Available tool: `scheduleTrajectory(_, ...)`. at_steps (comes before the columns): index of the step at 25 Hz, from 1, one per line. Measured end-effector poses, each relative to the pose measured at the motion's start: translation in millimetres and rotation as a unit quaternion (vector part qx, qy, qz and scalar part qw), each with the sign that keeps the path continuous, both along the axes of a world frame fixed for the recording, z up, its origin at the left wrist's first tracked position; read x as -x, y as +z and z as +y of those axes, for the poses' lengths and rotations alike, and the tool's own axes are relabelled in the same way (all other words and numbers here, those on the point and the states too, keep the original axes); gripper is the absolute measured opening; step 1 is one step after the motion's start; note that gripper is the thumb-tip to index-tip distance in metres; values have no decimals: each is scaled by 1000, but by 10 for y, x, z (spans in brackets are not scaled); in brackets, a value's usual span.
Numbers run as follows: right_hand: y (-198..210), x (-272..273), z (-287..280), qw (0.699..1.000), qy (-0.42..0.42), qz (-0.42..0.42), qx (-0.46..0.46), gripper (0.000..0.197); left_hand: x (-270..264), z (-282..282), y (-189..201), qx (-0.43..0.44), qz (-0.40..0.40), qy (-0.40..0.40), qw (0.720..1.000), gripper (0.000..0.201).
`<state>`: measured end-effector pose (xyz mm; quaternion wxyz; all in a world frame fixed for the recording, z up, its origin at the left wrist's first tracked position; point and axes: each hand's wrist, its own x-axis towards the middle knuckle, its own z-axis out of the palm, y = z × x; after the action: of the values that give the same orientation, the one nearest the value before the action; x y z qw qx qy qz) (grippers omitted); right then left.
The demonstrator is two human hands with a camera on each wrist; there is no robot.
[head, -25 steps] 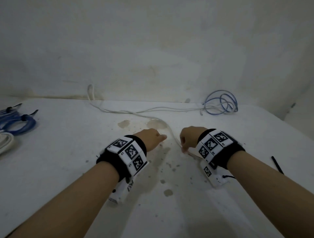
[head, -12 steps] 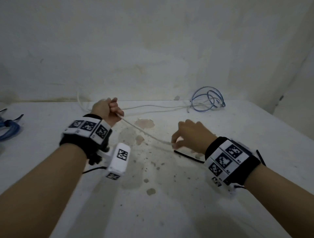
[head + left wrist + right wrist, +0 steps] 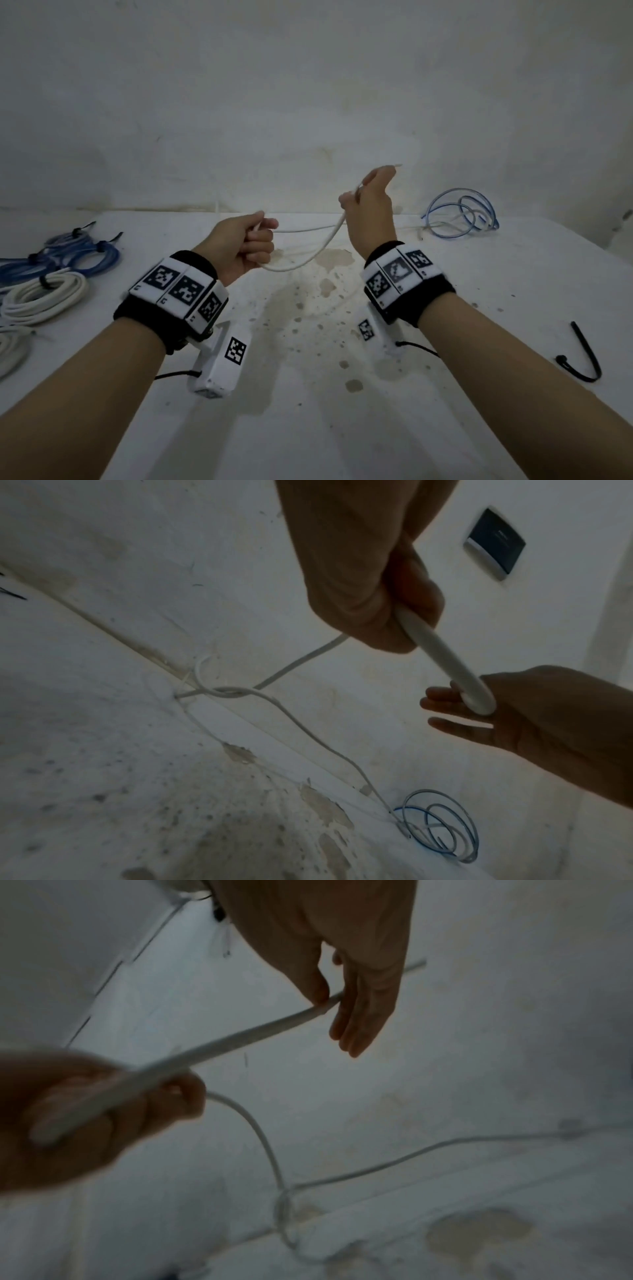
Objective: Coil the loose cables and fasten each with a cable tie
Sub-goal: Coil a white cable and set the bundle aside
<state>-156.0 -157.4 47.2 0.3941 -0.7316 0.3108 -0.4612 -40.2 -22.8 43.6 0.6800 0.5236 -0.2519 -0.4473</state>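
A loose white cable (image 3: pixel 308 262) sags in a shallow loop between my two hands above the white table (image 3: pixel 342 428). My left hand (image 3: pixel 253 236) grips it in a fist; the left wrist view shows the cable (image 3: pixel 441 653) coming out of that fist (image 3: pixel 377 593). My right hand (image 3: pixel 363 195) is raised higher and pinches the cable near its end between thumb and fingers (image 3: pixel 325 1001), the tip poking out above. The rest of the cable trails back along the wall edge. A black cable tie (image 3: pixel 582 356) lies on the table to the right.
A loose blue cable (image 3: pixel 462 216) lies in loops at the back right by the wall. Tied coils sit at the left edge: blue ones (image 3: pixel 78 253) and white ones (image 3: pixel 44 294). Brown stains mark the table's middle. The wall stands close behind.
My right hand has risen off the table with the cable end. The two hands have come closer together, and the stretch of cable between them has gone from taut to a sagging loop.
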Motion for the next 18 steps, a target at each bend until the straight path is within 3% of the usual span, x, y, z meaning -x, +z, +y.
scheduleTrajectory(1,36,-81,35,990,17,-92,-105,24,-7,67,-9,-10,-9,-7,1000,34)
scheduleTrajectory(3,123,-143,97,905,75,-244,-340,29,-44,204,-17,-26,-26,-10,999,34)
scheduleTrajectory(4,145,-140,130,854,107,-294,-415,25,-70,282,-22,-29,-27,-7,999,34)
scheduleTrajectory(5,161,-133,156,823,129,-320,-451,20,-95,346,-20,-27,-26,-2,999,34)
scheduleTrajectory(6,166,-127,195,817,146,-330,-449,18,-112,411,-18,-26,-22,1,999,34)
scheduleTrajectory(7,169,-122,229,840,156,-326,-405,18,-117,465,-15,-27,-21,4,999,34)
scheduleTrajectory(8,177,-111,265,885,156,-302,-318,18,-110,503,-11,-31,-22,6,999,34)
scheduleTrajectory(10,179,-76,344,968,145,-190,-81,22,-83,563,5,-42,-40,11,998,34)
scheduleTrajectory(11,184,-43,378,982,144,-119,23,25,-69,586,25,-48,-58,10,997,35)
scheduleTrajectory(12,174,-6,411,981,150,-53,108,29,-46,605,43,-56,-78,5,995,36)
scheduleTrajectory(14,137,44,486,949,154,49,272,31,14,616,88,-74,-115,-17,990,44)
scheduleTrajectory(16,53,82,550,884,141,84,439,27,95,606,127,-95,-157,-39,982,54)
scheduleTrajectory(18,22,116,611,822,119,92,549,24,190,587,173,-109,-208,-63,970,58)
